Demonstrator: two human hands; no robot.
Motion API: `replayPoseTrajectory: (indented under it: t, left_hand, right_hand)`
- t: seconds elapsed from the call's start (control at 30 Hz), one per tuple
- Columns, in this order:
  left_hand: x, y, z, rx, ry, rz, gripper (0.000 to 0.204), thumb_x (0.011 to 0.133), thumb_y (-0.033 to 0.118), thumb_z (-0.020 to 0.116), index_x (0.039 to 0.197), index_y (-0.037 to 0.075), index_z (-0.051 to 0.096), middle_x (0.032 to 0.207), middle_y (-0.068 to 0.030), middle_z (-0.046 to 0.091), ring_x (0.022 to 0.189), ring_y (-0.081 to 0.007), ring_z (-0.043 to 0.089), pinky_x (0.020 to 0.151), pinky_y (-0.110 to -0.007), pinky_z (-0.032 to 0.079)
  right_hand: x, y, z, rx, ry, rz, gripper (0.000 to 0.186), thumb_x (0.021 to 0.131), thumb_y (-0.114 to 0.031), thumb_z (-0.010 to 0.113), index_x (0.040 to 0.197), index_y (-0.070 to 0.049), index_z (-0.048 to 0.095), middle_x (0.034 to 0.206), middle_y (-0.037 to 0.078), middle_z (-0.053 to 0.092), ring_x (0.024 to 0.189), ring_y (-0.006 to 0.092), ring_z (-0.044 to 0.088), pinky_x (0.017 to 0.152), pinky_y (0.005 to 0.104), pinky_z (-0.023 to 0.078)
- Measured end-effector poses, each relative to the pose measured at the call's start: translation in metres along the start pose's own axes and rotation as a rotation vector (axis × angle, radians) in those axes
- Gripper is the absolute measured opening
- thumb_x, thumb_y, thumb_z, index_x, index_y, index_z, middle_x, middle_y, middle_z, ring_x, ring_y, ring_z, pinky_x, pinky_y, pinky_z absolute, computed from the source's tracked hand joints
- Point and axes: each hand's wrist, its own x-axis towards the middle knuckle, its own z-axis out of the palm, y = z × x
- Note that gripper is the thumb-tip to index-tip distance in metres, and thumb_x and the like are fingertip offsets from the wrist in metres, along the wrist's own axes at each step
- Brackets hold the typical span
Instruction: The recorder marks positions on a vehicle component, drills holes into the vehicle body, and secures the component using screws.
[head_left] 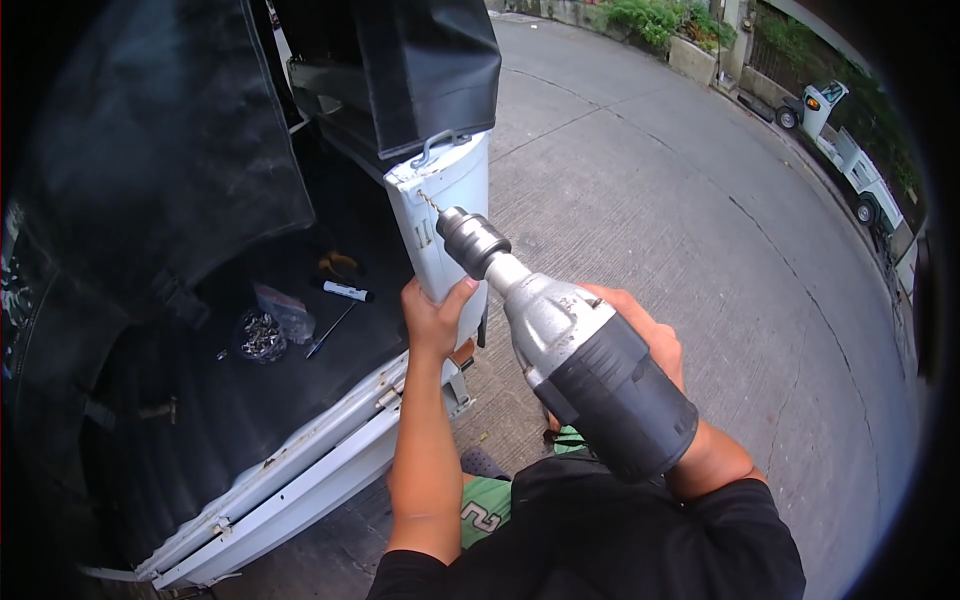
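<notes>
Grey metal and black plastic make up the drill [590,370] that the right hand [650,345] has wrapped around its grip, fingers curled tight so only the knuckles and the back of the hand show past the fat, rounded body. Ahead of that hand and up to its left, the ribbed chuck narrows to a thin twisted bit whose tip meets the flat top face of a white painted post [445,225], a boxy sheet-metal upright at the rear corner of a truck bed. The left hand [432,318] clasps this post just below the chuck, thumb across the near face and fingers round the far side, closed firmly on it. Above both hands a black tarp [430,70] of smooth, slightly shiny fabric hangs in folds over the post's top. To the left of the left hand the bed has a dark matte liner carrying a pile of small shiny screws [262,335], a crumpled clear bag [285,308], a marker [347,291] and a slim rod. Rough concrete paving [700,230] spreads out to the right of the right hand.
</notes>
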Motion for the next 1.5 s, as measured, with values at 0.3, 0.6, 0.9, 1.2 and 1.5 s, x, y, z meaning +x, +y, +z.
replayPoseTrajectory:
  t: [0.3, 0.6, 0.9, 1.2, 1.5]
  left_hand:
    - [-0.002, -0.003, -0.001, -0.004, 0.018, 0.019, 0.029, 0.085, 0.017, 0.081, 0.102, -0.004, 0.07, 0.094, -0.008, 0.073, 0.084, -0.0149, 0.068, 0.078, -0.031, 0.054]
    - [-0.001, 0.008, -0.002, 0.025, 0.014, -0.036, 0.029, 0.085, 0.016, 0.081, 0.103, -0.004, 0.07, 0.094, -0.0065, 0.073, 0.085, -0.0142, 0.067, 0.08, -0.031, 0.053]
    - [0.0, 0.014, 0.005, 0.057, 0.048, 0.03, 0.029, 0.085, 0.018, 0.082, 0.1, -0.004, 0.069, 0.091, -0.0065, 0.072, 0.082, -0.0143, 0.067, 0.077, -0.031, 0.053]
    - [0.001, 0.007, 0.006, 0.034, 0.056, 0.068, 0.029, 0.085, 0.02, 0.082, 0.097, -0.003, 0.069, 0.089, -0.007, 0.072, 0.081, -0.0143, 0.067, 0.076, -0.031, 0.053]
    - [-0.003, 0.003, 0.007, 0.002, 0.064, 0.067, 0.035, 0.086, 0.021, 0.083, 0.106, -0.004, 0.069, 0.095, -0.0086, 0.073, 0.086, -0.0164, 0.068, 0.082, -0.032, 0.053]
  right_hand:
    - [0.002, -0.001, -0.006, -0.127, -0.04, -0.043, 0.062, 0.082, -0.012, 0.08, 0.137, 0.005, 0.056, 0.116, 0.016, 0.074, 0.1, 0.0219, 0.076, 0.088, 0.0311, 0.057]
    - [0.002, -0.002, -0.003, -0.005, -0.029, -0.031, 0.065, 0.081, -0.012, 0.08, 0.139, 0.003, 0.055, 0.115, 0.017, 0.074, 0.101, 0.0227, 0.076, 0.089, 0.0314, 0.057]
    - [0.001, 0.002, -0.005, -0.046, -0.033, -0.041, 0.064, 0.08, -0.011, 0.08, 0.137, 0.003, 0.055, 0.115, 0.018, 0.074, 0.104, 0.0241, 0.076, 0.089, 0.0319, 0.057]
    - [0.003, 0.001, -0.008, -0.001, -0.047, -0.019, 0.061, 0.081, -0.011, 0.08, 0.137, 0.003, 0.056, 0.117, 0.016, 0.073, 0.105, 0.0221, 0.075, 0.089, 0.0313, 0.057]
    - [0.004, -0.005, -0.007, 0.041, -0.029, 0.087, 0.061, 0.082, -0.011, 0.08, 0.137, 0.003, 0.057, 0.118, 0.014, 0.073, 0.106, 0.0193, 0.074, 0.091, 0.0305, 0.055]
